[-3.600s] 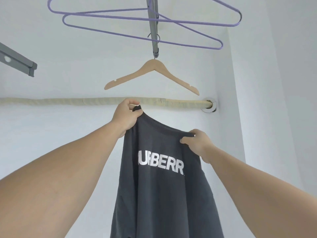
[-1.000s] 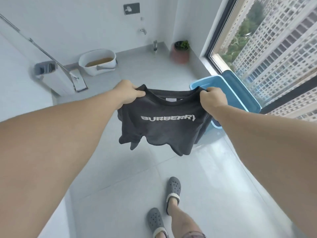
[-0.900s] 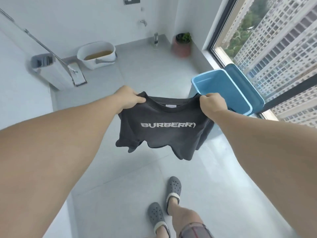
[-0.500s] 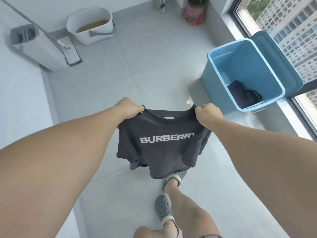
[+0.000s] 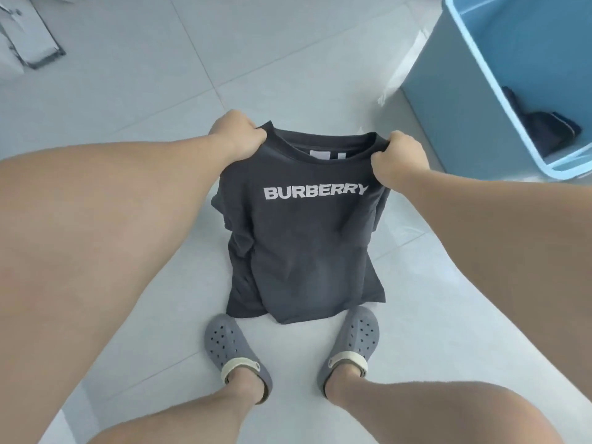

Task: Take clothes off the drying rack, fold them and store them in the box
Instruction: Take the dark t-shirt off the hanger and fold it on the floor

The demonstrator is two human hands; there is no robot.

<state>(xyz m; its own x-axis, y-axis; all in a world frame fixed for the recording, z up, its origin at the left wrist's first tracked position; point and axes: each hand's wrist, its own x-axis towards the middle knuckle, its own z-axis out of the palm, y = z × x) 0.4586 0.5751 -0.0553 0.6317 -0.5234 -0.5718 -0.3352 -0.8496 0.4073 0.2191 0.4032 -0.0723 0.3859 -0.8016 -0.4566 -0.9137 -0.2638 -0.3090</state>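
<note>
A dark grey T-shirt (image 5: 307, 245) with white lettering hangs in front of me, front side toward me. My left hand (image 5: 238, 133) grips its left shoulder and my right hand (image 5: 397, 158) grips its right shoulder, both beside the collar. The hem reaches down to just above my feet. A light blue box (image 5: 455, 100) stands open on the floor at the upper right, with a folded dark garment (image 5: 544, 129) on its bottom.
Grey floor tiles (image 5: 160, 91) spread all around. My feet in grey clogs (image 5: 235, 350) stand under the shirt. A white appliance with a dark edge (image 5: 28, 43) sits at the upper left corner.
The shirt came off the hanger and down from the rack. My view tilted down further, the shirt now hangs low over my feet, and the box has slid to the right edge.
</note>
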